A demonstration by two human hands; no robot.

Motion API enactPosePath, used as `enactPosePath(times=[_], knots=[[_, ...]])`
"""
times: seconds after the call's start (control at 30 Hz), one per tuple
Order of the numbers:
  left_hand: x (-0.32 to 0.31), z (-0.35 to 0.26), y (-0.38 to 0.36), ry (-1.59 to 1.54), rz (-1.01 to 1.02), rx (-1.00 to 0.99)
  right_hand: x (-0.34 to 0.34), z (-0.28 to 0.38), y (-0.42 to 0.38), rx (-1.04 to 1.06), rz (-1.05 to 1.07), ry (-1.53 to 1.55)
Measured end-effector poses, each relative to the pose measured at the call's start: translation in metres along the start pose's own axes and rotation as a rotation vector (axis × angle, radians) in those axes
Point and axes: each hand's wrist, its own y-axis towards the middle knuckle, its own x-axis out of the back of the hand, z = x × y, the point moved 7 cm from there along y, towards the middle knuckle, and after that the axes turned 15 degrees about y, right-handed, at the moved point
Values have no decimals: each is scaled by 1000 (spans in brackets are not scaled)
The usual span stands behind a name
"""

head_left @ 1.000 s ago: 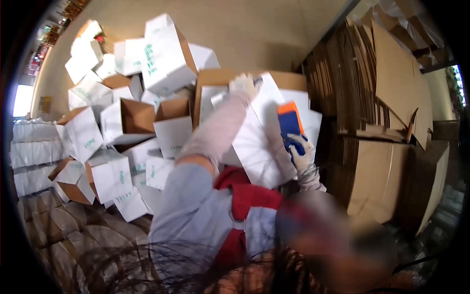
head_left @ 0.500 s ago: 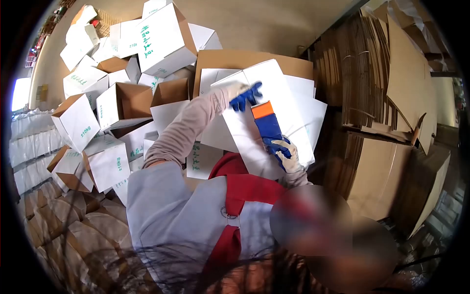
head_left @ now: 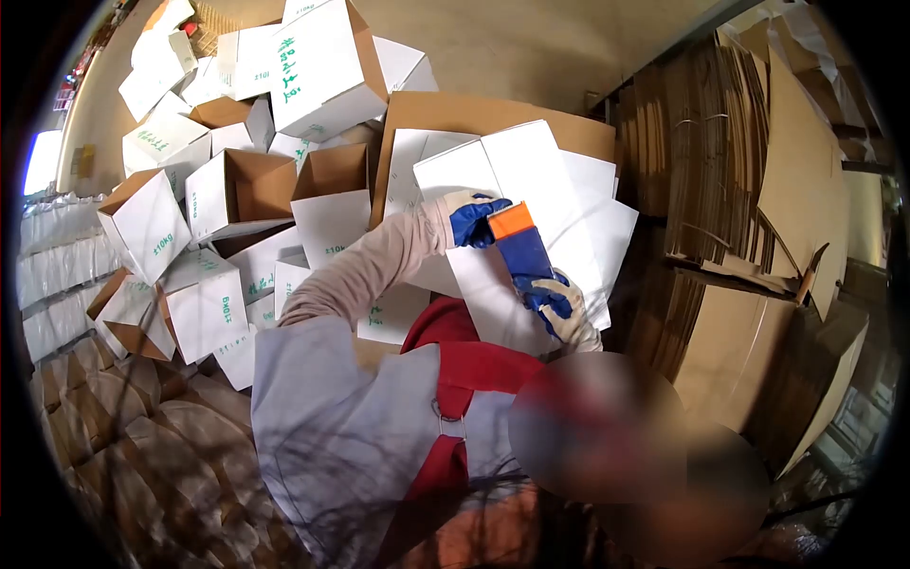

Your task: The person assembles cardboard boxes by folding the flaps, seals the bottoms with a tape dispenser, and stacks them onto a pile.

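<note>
My right hand (head_left: 559,308), in a white glove with a blue-coated palm, is closed around the lower end of a long blue tool with an orange end (head_left: 524,254). Its exact kind is not clear. The gloved fingers of my left hand (head_left: 474,220) are curled against the tool's orange end; what lies beneath the fingertips is hidden. Under both hands lies a flat white carton (head_left: 536,166) on top of other white cardboard sheets (head_left: 616,228).
Several open white boxes (head_left: 261,190) with green lettering are heaped at the left. Bundles of flattened brown cardboard (head_left: 711,142) stand at the right. Brown, plastic-covered stacks (head_left: 180,446) lie at the lower left. A large brown cardboard panel (head_left: 474,106) is behind the white carton.
My left hand has moved down and right to the tool's orange end, and its spread fingers have curled. My right hand still grips the tool, which has shifted slightly.
</note>
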Motion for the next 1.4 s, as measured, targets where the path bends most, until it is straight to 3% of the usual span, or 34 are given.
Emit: enactPosePath(times=[0.13,0.2,0.27,0.33,0.4,0.43,0.5,0.6,0.63,0.67,0.73,0.77,0.8,0.87,0.93,1.03,1.07,1.13,1.23,1.27,1.33,1.4], knots=[[14,-22,1,155,10,84,-3,21,13,-38,36,16],[16,-44,0,509,31,-8,-2,16,14,-18,17,8],[10,-94,-3,1405,-270,-148,-5,18,17,-4,-3,3],[15,-117,8,1800,-447,-348,-5,37,32,52,-130,-169],[56,-139,24,1720,-645,-271,-4,46,55,39,-163,-116],[72,-143,37,1724,-638,-276,-5,46,65,41,-149,-123],[122,-104,71,1705,-440,259,-5,45,69,40,-135,-140],[179,-57,118,1842,-478,137,-7,34,74,-15,-182,-28],[114,-108,56,1955,-437,213,-6,32,74,-30,-172,-18],[119,-109,61,1963,-434,206,-5,30,74,-44,-164,-8],[160,-121,62,1749,-859,433,-5,31,79,-18,-180,-9],[142,-128,62,1583,-816,243,-7,36,79,-18,-176,24],[119,-116,69,1599,-788,249,-8,36,77,-30,-172,60],[49,-104,78,1731,-841,-82,-5,31,60,-61,-169,34],[35,-84,76,1685,-766,-22,-4,36,15,-22,-162,-102],[50,-83,79,1640,-887,50,11,8,-136,12,-106,-31],[46,-91,76,1677,-911,86,15,-20,-198,-237,-165,113],[46,-88,76,1695,-930,106,17,-32,-297,-404,-236,-74],[48,-90,76,1715,-960,108,8,-60,-326,-411,-268,-135],[46,-91,77,1715,-959,97,9,-34,-284,-395,-330,-246],[46,-91,77,1712,-960,98,12,-49,-242,-526,-609,54],[51,-91,80,1726,-972,95,11,-59,-228,-430,-744,386]])
